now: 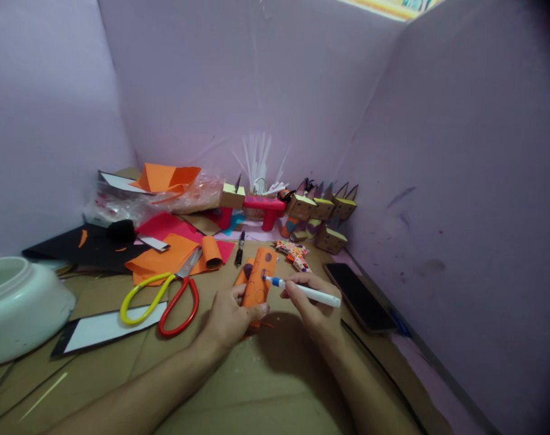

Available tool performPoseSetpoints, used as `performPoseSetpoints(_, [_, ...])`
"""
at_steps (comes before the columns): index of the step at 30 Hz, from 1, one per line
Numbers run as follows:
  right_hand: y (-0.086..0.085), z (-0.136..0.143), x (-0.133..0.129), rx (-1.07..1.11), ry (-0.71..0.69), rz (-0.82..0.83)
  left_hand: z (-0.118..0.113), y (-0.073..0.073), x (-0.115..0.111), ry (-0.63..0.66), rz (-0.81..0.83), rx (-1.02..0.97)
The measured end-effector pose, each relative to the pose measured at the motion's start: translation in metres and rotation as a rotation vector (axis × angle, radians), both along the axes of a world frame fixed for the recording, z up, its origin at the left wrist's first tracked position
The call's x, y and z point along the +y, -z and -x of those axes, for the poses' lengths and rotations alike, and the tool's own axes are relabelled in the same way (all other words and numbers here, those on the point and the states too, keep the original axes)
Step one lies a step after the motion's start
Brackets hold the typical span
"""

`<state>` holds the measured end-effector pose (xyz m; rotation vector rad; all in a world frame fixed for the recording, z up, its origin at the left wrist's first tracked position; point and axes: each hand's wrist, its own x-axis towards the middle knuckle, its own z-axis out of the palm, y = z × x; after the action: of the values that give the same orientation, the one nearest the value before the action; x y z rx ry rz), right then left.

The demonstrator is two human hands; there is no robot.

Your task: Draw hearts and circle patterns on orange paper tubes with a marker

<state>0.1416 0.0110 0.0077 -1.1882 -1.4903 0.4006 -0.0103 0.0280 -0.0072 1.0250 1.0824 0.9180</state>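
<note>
An orange paper tube (pixel 259 289) with dark purple spots and drawn circles is gripped by my left hand (pixel 232 315) near its lower end. It tilts up and away from me, with another spotted orange piece behind its left side. My right hand (pixel 318 308) is closed around a white marker (pixel 315 295) with a blue collar. The marker's tip meets or nearly meets the tube beside one circle. Scissors (pixel 182 273) with one yellow and one red handle lie open to the left. A short orange tube (pixel 211 252) lies behind them.
Cardboard animal heads (pixel 332 240) with pointed ears stand at the back right, next to a pink tube body (pixel 265 205). A phone (pixel 359 296) lies at right, a white pot (pixel 23 308) at left. A black pen (pixel 240 248) and orange paper (pixel 159 257) lie behind the hands.
</note>
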Motion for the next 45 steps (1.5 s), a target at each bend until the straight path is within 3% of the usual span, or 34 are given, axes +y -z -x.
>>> performPoseSetpoints(21, [-0.0008,0.0006,-0.0017,-0.004,-0.013,0.025,0.0001,0.0006,-0.0004,-0.009,-0.01,-0.011])
performPoseSetpoints(28, [0.0009,0.0,0.0004,0.105,0.037,0.0,0.0002,-0.0004,-0.0009,-0.01,0.0,-0.015])
performPoseSetpoints(35, [0.0031,-0.001,0.0005,0.023,-0.029,0.042,0.0004,-0.0029,-0.0008,-0.017,0.012,-0.023])
performPoseSetpoints(45, [-0.0033,0.0006,-0.0005,0.027,-0.008,0.05,0.0009,-0.0029,-0.0008,-0.005,0.019,-0.042])
